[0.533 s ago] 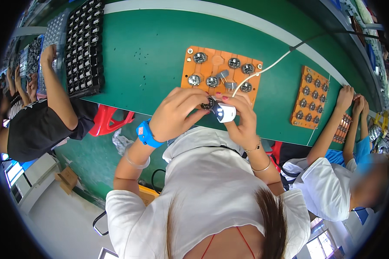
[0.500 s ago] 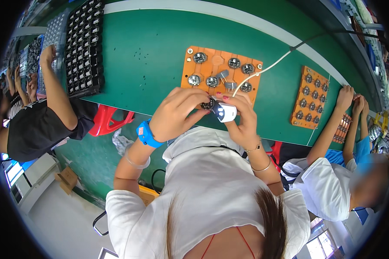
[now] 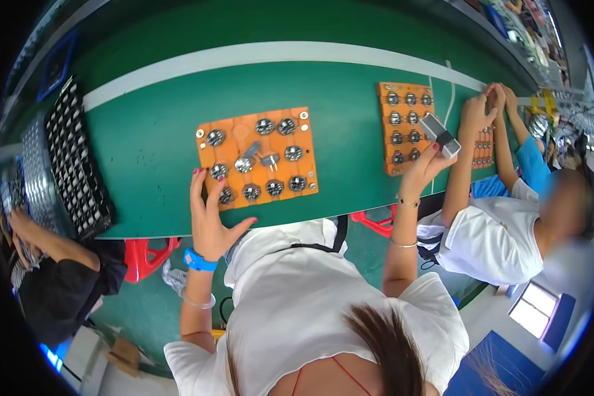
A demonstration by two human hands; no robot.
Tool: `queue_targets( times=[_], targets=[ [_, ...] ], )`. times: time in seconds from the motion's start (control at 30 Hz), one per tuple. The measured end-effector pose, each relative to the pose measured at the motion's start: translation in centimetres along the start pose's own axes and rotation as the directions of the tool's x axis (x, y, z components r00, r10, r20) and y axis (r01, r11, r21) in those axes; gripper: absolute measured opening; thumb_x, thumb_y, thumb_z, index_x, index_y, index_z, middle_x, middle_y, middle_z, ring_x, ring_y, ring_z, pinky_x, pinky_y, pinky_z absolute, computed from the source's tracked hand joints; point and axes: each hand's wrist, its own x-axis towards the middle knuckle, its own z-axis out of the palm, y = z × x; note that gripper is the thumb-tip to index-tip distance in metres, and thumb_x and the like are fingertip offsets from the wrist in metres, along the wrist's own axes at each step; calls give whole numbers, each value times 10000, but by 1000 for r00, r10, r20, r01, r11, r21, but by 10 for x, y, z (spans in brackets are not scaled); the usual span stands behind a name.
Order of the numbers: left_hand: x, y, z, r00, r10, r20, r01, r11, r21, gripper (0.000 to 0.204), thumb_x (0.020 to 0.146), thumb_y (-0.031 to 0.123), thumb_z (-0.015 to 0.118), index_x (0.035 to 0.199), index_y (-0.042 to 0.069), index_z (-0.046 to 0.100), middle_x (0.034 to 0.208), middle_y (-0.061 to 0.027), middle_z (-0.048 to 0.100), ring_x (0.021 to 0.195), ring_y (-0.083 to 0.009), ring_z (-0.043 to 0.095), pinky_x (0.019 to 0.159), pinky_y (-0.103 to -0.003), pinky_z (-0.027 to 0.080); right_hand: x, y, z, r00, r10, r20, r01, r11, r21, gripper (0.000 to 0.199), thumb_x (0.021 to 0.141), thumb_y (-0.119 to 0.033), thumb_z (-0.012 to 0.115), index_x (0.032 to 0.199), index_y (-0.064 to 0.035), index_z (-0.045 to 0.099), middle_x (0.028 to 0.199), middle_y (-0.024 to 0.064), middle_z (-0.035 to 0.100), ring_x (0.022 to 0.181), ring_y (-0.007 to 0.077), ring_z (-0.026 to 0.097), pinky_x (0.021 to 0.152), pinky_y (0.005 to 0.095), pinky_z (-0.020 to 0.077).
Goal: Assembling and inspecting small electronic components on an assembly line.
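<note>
My left hand (image 3: pixel 211 218) is open at the near left corner of an orange tray (image 3: pixel 243 124). Its fingertips touch the tray's edge and the thumb is spread apart. Several round black-and-silver parts (image 3: pixel 274 188) sit in the tray's recesses. Two small grey pieces (image 3: pixel 270 160) with thin prongs lie loose near its middle. Raised off to the right, my right hand (image 3: pixel 424 173) is closed on a grey-white rectangular block (image 3: pixel 440 135) with a black band. The block overlaps a second orange tray (image 3: pixel 391 132) of round parts in the view.
A large black tray (image 3: pixel 79 155) of small parts stands at the left end of the green table (image 3: pixel 350 152). A co-worker's hands (image 3: pixel 485 109) are close to the right of my right hand. A white cable (image 3: pixel 451 99) crosses the table there. Red stools (image 3: pixel 138 261) stand below the table edge.
My hands have parted from a round part and a white device held together. My left hand now touches the orange tray; my right has gone right, holding the block. The view has turned.
</note>
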Motion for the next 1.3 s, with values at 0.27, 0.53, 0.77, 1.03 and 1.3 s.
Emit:
queue_targets(
  times=[0.27, 0.53, 0.77, 1.03, 1.3],
  targets=[
    [29, 3, 32, 994, -84, -72, 84, 996, -6, 1060, 569, 101, 864, 1427, 48, 243, 1514, -226, 163, 1389, -410, 203, 1126, -468, 225, 29, 38, -27, 970, 244, 13, -224, 910, -348, 426, 981, -164, 419, 1326, 24, 255, 1268, 234, 511, 1134, 326, 542, 949, 383, 405],
    [135, -6, 47, 976, -34, -214, 40, 999, 25, 1068, 601, 157, 852, 1432, -21, 205, 1461, -269, 251, 1379, -412, 215, 1129, -466, 218, 17, 56, -26, 990, 141, 32, -134, 979, -152, 413, 979, -134, 404, 1321, 25, 236, 1330, 228, 483, 1158, 302, 538, 996, 369, 388],
    [213, -10, 57, 978, 77, -194, -78, 997, 3, 1002, 656, 170, 833, 1430, -1, 219, 1447, -239, 293, 1370, -414, 227, 1119, -455, 244, -20, 30, -28, 948, 262, 181, -261, 965, -27, 359, 1005, -178, 380, 1276, 11, 238, 1391, 249, 391, 1258, 293, 437, 1058, 395, 334],
    [180, 39, 80, 951, 286, -116, -260, 945, 199, 889, 697, 328, 791, 1412, 83, 323, 1460, -225, 269, 1373, -412, 228, 1105, -582, 145, -19, 26, -32, 996, 81, 28, -82, 996, 17, 332, 1008, -208, 373, 1237, -7, 240, 1394, 279, 371, 1279, 312, 412, 1072, 421, 314],
    [128, 100, 140, 865, 362, 347, -363, 929, -65, 1081, 632, 457, 796, 1416, -43, 245, 1456, -206, 315, 1379, -311, 273, 1124, -551, 129, -18, -2, -48, 971, -80, -225, 108, 988, 114, 483, 982, -352, 422, 1280, -1, 275, 1371, 293, 392, 1206, 367, 485, 1003, 455, 400]
  ],
)
